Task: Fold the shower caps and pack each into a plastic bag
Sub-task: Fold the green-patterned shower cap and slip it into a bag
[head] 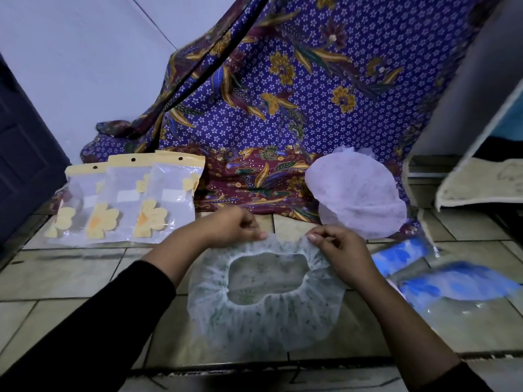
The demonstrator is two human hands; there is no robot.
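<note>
Shower cap [263,315] rim pinched between hands [285,239]

No legible text or labels anywhere.

The tiled floor [85,278] carries three yellow-flowered bags [124,199] far left, blue bags [452,284] right, a shower cap [263,315] near.

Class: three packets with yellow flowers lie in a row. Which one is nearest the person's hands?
The rightmost packet, nearest the left hand. It overlaps the middle packet; the far-left packet lies farthest from the hands.
</note>
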